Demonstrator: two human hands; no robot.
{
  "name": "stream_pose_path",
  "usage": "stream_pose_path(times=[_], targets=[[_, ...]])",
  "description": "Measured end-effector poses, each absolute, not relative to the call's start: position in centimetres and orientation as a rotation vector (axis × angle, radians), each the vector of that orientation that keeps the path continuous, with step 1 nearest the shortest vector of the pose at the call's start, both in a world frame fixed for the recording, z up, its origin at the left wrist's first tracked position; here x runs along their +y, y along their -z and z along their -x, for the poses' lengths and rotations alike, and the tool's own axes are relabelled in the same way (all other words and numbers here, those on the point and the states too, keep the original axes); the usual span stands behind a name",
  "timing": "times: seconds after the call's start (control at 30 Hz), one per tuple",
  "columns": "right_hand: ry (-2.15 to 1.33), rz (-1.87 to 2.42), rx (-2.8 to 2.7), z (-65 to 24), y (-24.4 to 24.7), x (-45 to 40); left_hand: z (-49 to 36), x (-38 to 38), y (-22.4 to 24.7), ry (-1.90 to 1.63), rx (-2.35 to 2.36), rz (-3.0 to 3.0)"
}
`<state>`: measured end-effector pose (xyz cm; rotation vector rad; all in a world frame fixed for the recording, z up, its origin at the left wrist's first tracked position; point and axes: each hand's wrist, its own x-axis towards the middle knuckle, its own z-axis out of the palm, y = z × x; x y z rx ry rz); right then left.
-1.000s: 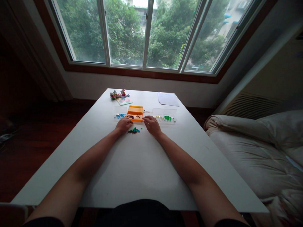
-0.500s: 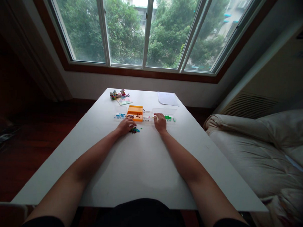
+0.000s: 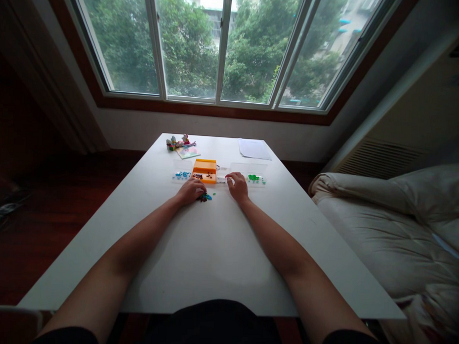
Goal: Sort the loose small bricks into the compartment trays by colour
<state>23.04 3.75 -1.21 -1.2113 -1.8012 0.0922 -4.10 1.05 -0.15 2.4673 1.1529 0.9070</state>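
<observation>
My left hand (image 3: pixel 190 190) rests on the table with bent fingers at the edge of a small pile of blue, green and dark pieces (image 3: pixel 205 196). Whatever is between its fingertips is too small to make out. My right hand (image 3: pixel 238 187) is curled over the clear boxes, its thumb and fingertips drawn together beside a tiny red piece (image 3: pixel 226 177). I cannot tell whether the fingers grip it. Between the hands stands an opened orange box (image 3: pixel 204 166) with brown pieces inside. Blue pieces (image 3: pixel 183 175) lie in a clear box to its left, and green pieces (image 3: pixel 253 178) in one at right.
The white table (image 3: pixel 211 251) stretches from me toward the window. Small toy figures (image 3: pixel 172 143) and a colourful card (image 3: pixel 188 151) lie at the back left, white paper sheets (image 3: pixel 254 149) at the back right. A beige sofa (image 3: pixel 386 222) stands to the right.
My right hand has shifted left, away from the green pieces, toward the red piece. The left hand stays by the pile, its fingertips slightly lower.
</observation>
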Motion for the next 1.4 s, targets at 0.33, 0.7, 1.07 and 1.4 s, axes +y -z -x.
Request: stream_pose_path(times=[0.33, 0.7, 1.07, 1.4], targets=[[-0.073, 1.147, -1.877, -22.7, 0.8, 3.3, 4.2, 1.3, 0.4, -0.905, 1.16, -2.473], [-0.104, 1.087, -1.934, -22.4, 0.6, 2.7, 4.7, 1.6, 0.0, -1.117, 1.517, -2.16], [-0.171, 1.1, -1.999, -22.3, 0.8, 2.5, 7.4, 4.5, 1.6, -1.49, 1.6, -1.531], [-0.244, 0.986, -2.28, -21.5, 0.9, 2.0, 8.1, 5.0, 1.9, -1.607, 1.581, -1.303]])
